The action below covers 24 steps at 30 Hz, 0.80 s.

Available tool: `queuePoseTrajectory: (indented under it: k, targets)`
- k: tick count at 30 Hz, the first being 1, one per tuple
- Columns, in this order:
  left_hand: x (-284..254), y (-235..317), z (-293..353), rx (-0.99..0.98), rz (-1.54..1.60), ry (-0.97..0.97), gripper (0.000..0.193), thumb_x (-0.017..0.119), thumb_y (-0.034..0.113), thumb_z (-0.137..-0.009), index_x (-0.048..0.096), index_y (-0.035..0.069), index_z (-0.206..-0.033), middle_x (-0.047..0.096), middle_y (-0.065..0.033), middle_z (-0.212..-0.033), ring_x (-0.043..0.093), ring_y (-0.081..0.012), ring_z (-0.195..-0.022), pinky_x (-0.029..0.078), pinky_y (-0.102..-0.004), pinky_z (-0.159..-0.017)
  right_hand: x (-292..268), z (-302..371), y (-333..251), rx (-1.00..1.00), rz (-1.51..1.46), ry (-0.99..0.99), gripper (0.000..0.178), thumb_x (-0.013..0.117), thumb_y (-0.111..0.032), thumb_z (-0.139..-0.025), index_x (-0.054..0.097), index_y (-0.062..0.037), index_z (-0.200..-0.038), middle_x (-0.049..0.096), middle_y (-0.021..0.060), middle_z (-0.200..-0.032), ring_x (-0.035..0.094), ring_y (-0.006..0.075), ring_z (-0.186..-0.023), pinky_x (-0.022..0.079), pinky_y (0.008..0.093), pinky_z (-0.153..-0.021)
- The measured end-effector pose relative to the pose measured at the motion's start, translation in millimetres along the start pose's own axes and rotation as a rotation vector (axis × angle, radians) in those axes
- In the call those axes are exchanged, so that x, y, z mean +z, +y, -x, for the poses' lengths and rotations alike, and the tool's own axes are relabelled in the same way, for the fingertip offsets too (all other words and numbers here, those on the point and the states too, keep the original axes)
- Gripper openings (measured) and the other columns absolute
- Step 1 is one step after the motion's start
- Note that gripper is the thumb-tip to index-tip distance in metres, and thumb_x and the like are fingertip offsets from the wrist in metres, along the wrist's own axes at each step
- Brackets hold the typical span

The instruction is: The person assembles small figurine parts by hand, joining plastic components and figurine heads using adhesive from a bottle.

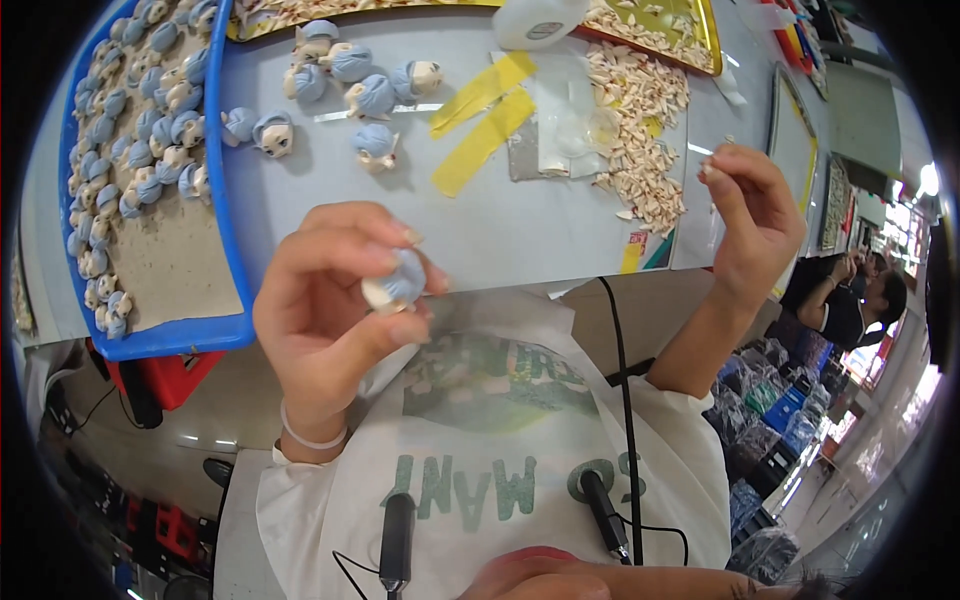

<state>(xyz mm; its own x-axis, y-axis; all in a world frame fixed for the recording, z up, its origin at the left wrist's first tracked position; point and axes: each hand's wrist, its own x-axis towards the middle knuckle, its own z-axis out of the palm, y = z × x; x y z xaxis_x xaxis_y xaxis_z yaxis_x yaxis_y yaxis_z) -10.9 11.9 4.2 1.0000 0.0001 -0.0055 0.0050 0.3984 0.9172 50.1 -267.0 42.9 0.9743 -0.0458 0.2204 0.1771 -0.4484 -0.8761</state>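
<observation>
Between the thumb and fingers of my left hand is a small doll head with blue hair and a pale underside, raised in front of my chest. My right hand is up at the right, its thumb and index finger pinched together. A tiny bit at those fingertips is too small to name. Nearest to that hand lies a heap of small pale pieces with reddish marks on the table. Several similar doll heads rest loose on the table beyond my left hand.
A blue tray full of doll heads stands at the left. Yellow tape strips, a clear plastic sheet and a white bottle lie mid-table. A yellow tray holds more pale pieces. Another person sits at far right.
</observation>
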Motion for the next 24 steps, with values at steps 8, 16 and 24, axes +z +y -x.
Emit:
queuePoseTrajectory:
  k: [8,16,24]
  targets:
    - [7,-16,-10,-0.068,0.004,-0.032,0.057,0.071,0.029,-0.071,0.046,0.001,-0.114,0.054,-0.0135,-0.094,0.058,-0.0201,-0.079,0.046,-0.0218,-0.058,26,-9,-9,-0.098,-0.025,-0.123,0.013,0.062,0.008,-0.071,0.059,0.0048,-0.083,0.060,0.0075,-0.081,0.055,0.0113,-0.074,0.042,0.0212,-0.070]
    - [20,-13,-12,-0.021,0.105,0.037,0.046,0.066,0.027,-0.077,0.044,0.001,-0.107,0.052,-0.0157,-0.099,0.058,-0.0212,-0.078,0.049,-0.0236,-0.057,36,-13,-7,-0.092,-0.068,-0.175,0.013,0.062,0.009,-0.070,0.059,0.0055,-0.083,0.060,0.0071,-0.079,0.054,0.0106,-0.072,0.042,0.0209,-0.069]
    - [7,-22,-18,-0.014,0.178,-0.205,0.038,0.059,0.032,-0.082,0.047,0.004,-0.106,0.048,-0.0154,-0.099,0.058,-0.0218,-0.076,0.050,-0.0225,-0.054,42,-23,-6,-0.158,0.031,-0.220,0.010,0.063,0.005,-0.068,0.062,0.0016,-0.077,0.059,0.0042,-0.076,0.049,0.0094,-0.066,0.039,0.0200,-0.061]
